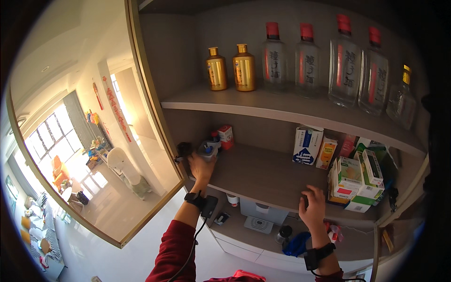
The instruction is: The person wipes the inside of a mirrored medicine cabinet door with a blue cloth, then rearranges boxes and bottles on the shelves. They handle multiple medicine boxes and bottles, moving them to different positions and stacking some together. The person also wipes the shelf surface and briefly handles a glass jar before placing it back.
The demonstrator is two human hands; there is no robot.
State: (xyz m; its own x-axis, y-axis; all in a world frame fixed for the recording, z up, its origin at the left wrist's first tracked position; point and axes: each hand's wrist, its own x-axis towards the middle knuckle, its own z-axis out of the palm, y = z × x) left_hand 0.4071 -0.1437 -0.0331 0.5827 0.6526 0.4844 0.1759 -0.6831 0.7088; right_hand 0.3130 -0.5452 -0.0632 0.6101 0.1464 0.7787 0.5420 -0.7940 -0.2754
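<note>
On the middle cabinet shelf, my left hand grips a small clear plastic container with blue items inside. Just behind it stand a red-and-white box and a dark bottle with a red cap, partly hidden. My right hand is in front of the shelf's edge, holding nothing, its fingers apart. Nearest to it is a stack of medicine boxes, mostly white and green. A blue-and-white box and an orange-and-white box stand upright behind that hand.
The upper shelf holds two gold bottles and several clear glass bottles with red caps. A mirrored cabinet door hangs wide at left. Below are a coffee machine, a lidded jar and a blue bag.
</note>
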